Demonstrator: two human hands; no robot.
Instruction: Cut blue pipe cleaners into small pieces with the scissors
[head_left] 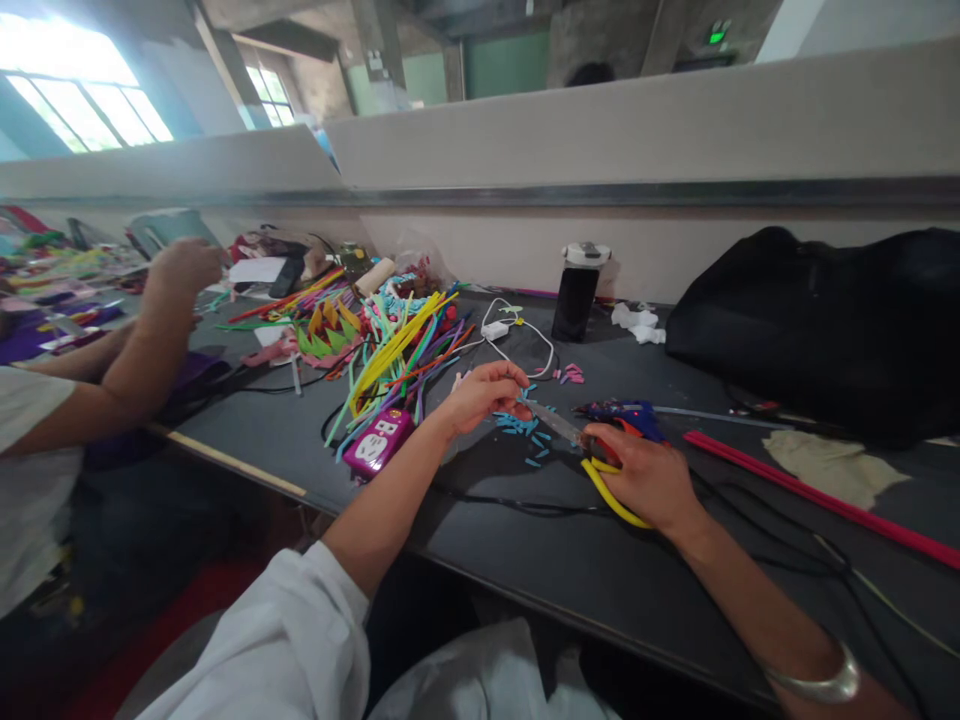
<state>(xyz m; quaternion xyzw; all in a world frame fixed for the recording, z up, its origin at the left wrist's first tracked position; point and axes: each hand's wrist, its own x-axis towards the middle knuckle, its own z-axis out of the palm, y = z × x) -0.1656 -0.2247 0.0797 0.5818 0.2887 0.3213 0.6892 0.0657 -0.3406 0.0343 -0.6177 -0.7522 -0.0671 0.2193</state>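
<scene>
My left hand (491,393) is closed in a pinch on one end of a clear, flat-looking strip (553,424) held over the table. At the strip's other end, my right hand (646,474) is wrapped around yellow-handled pliers (609,492); their jaws are partly hidden and blurred, so I cannot tell whether they touch the strip. Beneath the left fingers lie several short blue pieces (525,430), with a few pink pieces (572,374) farther back. A blue glue gun (626,410) rests just behind my right hand.
Left of my hands are a purple power strip (379,443) and a heap of pipe cleaners (397,350). Behind stand a dark tumbler (576,300) and crumpled tissue (637,323). A black bag (810,330), red pipe cleaners (817,492) and cables occupy the right. A co-worker's arm (142,350) is at left.
</scene>
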